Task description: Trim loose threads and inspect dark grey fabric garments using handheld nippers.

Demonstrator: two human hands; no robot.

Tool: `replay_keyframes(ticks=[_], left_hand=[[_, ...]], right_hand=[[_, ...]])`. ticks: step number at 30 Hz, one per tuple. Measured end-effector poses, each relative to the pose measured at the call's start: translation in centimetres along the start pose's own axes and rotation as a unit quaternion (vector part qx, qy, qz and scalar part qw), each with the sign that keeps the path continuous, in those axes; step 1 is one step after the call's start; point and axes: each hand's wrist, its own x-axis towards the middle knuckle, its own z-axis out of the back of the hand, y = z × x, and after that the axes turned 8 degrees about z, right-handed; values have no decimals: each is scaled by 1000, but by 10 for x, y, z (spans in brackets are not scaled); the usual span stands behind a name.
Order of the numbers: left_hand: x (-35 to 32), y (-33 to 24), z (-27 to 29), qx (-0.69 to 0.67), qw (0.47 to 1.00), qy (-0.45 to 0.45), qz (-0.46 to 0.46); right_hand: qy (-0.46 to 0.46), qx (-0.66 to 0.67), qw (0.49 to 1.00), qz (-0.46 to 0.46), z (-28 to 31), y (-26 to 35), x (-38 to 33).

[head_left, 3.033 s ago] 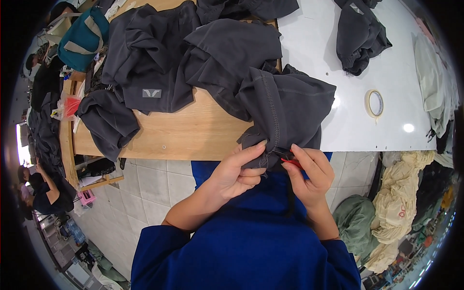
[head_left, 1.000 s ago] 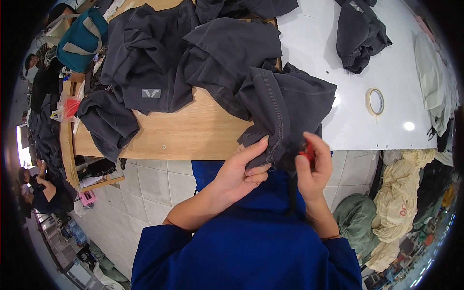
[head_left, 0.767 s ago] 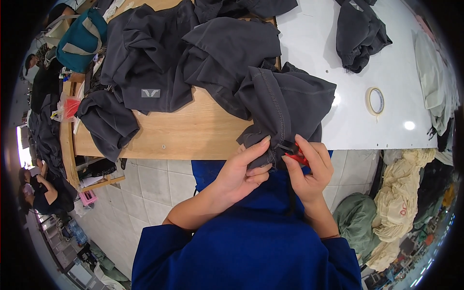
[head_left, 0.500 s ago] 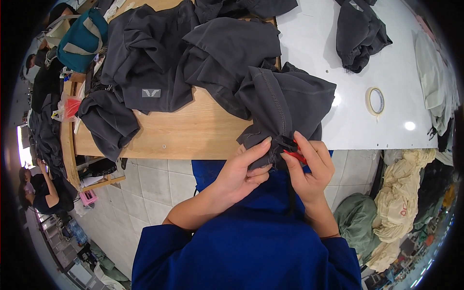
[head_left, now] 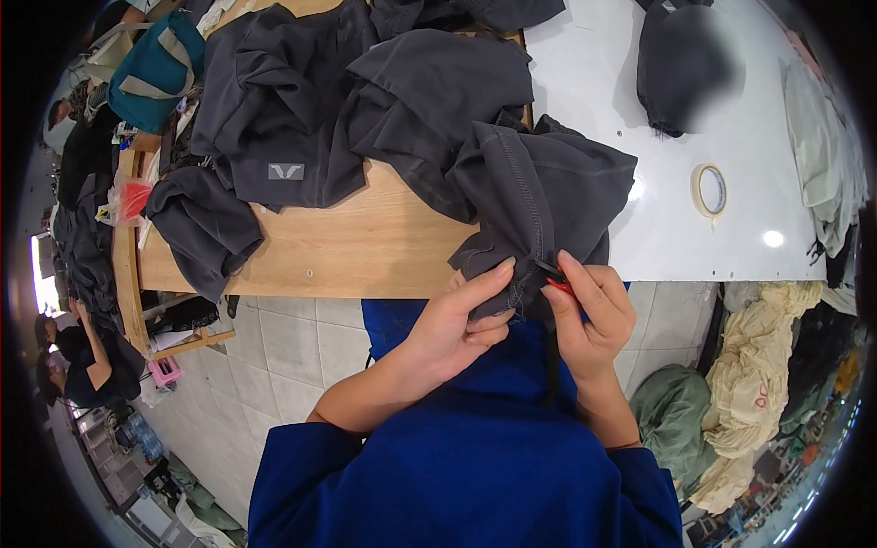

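A dark grey garment hangs over the near table edge, its stitched seam running down toward my hands. My left hand pinches the garment's lower hem between thumb and fingers, where loose threads dangle. Close beside it, my right hand is closed around small thread snips with red handles and dark blades. The blades point left at the seam by my left thumb. Whether their tips touch a thread is too small to tell.
More dark grey garments lie heaped on the wooden table. On the white table rest a tape roll and another dark garment. Cream cloth bundles fill the right side. Another person sits at far left.
My right hand has shifted slightly right, drawing the snips back a little from the seam; the blades look closer together. My left hand keeps its pinch on the garment.
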Motion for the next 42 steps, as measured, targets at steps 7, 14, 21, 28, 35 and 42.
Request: replay_keyframes(ticks=[7, 14, 21, 28, 35, 42], left_hand=[[-3, -1, -1, -9, 1000, -7, -1], [-7, 6, 0, 60, 997, 35, -40], [-6, -6, 6, -76, 992, 97, -12], [-2, -10, 14, -95, 987, 127, -30], [2, -20, 15, -95, 981, 130, -108], [3, -21, 15, -201, 959, 197, -44]], right_hand=[[-33, 71, 994, -72, 2, 7, 5], [10, 115, 987, -110, -9, 4, 15], [-74, 265, 937, -214, 8, -3, 8], [67, 258, 945, -189, -7, 9, 5], [35, 364, 913, -183, 3, -4, 2], [76, 158, 983, -57, -14, 3, 14]])
